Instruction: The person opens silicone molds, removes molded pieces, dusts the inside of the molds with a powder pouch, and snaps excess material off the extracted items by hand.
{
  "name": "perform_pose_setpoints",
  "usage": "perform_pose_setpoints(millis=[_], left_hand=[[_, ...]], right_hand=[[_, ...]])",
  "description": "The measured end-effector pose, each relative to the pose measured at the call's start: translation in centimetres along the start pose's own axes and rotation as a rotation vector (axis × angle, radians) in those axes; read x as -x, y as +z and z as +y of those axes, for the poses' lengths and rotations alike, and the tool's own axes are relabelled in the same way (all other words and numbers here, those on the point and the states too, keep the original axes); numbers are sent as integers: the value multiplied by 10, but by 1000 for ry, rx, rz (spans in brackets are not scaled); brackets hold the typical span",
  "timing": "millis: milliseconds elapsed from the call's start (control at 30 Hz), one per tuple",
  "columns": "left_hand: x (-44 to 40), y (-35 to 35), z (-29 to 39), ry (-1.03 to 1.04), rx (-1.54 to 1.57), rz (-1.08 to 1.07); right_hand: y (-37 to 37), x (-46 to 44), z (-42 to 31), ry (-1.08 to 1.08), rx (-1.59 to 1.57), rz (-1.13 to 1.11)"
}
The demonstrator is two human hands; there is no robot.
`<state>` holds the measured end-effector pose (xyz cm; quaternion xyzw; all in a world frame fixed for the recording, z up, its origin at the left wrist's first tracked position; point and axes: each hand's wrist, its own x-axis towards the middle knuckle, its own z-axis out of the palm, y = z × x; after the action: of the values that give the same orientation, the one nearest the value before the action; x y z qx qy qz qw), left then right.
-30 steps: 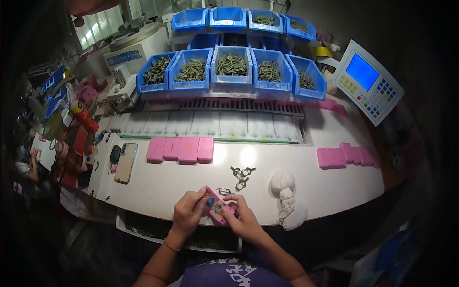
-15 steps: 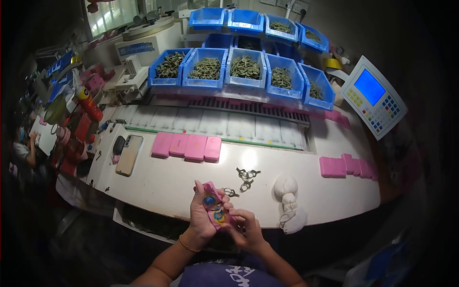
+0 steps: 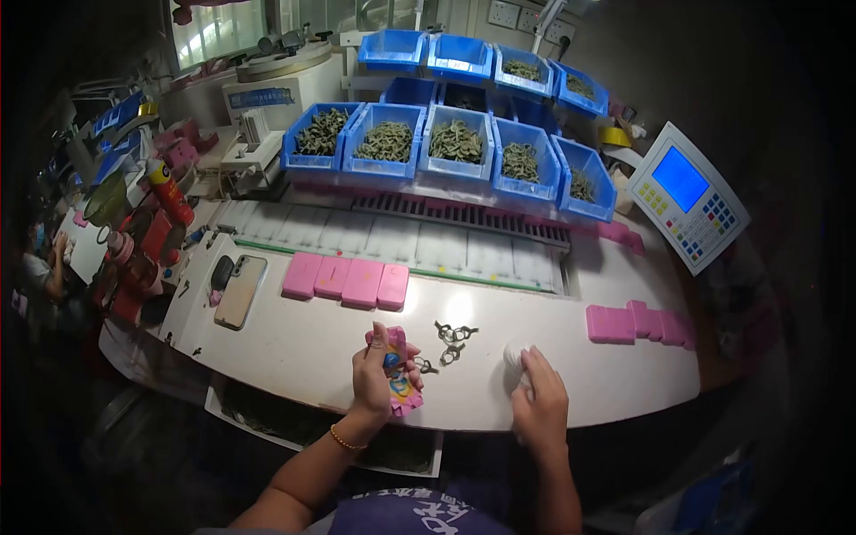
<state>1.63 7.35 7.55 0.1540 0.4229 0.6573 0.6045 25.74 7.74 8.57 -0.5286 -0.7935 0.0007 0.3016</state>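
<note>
My left hand (image 3: 374, 379) is closed around a pink mold block (image 3: 406, 407) with blue and yellow patches on its face, held above the table's front edge. To the right, my right hand (image 3: 541, 406) has its fingers wrapped on a tied white cloth bundle (image 3: 513, 357); most of the bundle is hidden behind the hand. Between the hands lie several small dark greenish ring-shaped pieces (image 3: 452, 334) with tabs, one of them close to my left hand's fingers.
Pink blocks (image 3: 361, 283) stand in a row behind my left hand, beside a phone (image 3: 241, 292). More pink blocks (image 3: 611, 325) lie at right. Blue bins (image 3: 383, 165) of small pieces rise at the back, with a keypad panel (image 3: 691, 198) on the right. An open drawer (image 3: 437, 455) juts out below.
My right hand has left the pink mold block and moved right onto the white cloth bundle. My left hand still holds the block, now turned more upright. The view has shifted slightly.
</note>
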Motion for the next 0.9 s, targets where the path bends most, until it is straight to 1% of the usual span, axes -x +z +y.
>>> perform_pose_setpoints(millis=[33,100,167,200,233,267,300,333,367,400,433,467,500,533,567,600,633,667,700,733,767,833,867,900], left_hand=[[-2,0,-1,22,-36,-1],[1,1,-1,31,-77,6],[9,12,1,108,-234,-33],[3,8,-18,399,-283,-68],[2,2,-13,327,-412,-68],[7,3,-15,298,-362,-45],[10,4,-14,277,-311,-14],[17,11,-11,368,-319,-33],[16,7,-7,358,-433,-31],[14,2,-3,216,-347,-80],[7,2,3,108,-252,-140],[11,12,6,79,-234,-74],[7,18,4,89,-232,-88],[7,20,-2,200,-296,-81],[9,20,-5,306,-365,-75],[11,24,-4,213,-290,-31],[4,25,-3,228,-289,-40],[0,18,-4,214,-274,-83],[8,7,-9,169,-262,-111],[15,20,7,15,-195,-87],[15,21,5,17,-188,-87],[11,28,5,73,-185,-44],[5,21,0,109,-305,-146],[9,15,-3,111,-307,-152]], right_hand=[[-8,-2,-9,-72,-176,131],[-14,6,-50,-110,-285,364],[13,16,-59,-492,-451,169],[19,18,-72,-431,-454,7],[21,18,-81,-369,-457,-152],[15,11,-74,-412,-523,-164],[10,0,-66,-431,-521,-152],[5,-4,-60,-427,-562,-101],[-2,4,-60,-393,-605,-71],[-10,4,-62,-342,-613,51],[-9,7,-65,-285,-581,247],[-4,11,-67,-332,-551,261],[0,15,-70,-369,-519,275],[-1,14,-80,-386,-565,-55],[12,23,-82,-274,-614,-118],[5,22,-75,-271,-689,-181],[-1,15,-61,-288,-764,-242],[-4,13,-55,-294,-878,-114],[-17,20,-57,-77,-939,-100],[-21,25,-64,-54,-857,72],[-21,21,-68,-59,-762,260],[1,27,-71,-334,-764,137],[14,36,-80,-364,-698,-59],[22,44,-79,-309,-726,-73]])
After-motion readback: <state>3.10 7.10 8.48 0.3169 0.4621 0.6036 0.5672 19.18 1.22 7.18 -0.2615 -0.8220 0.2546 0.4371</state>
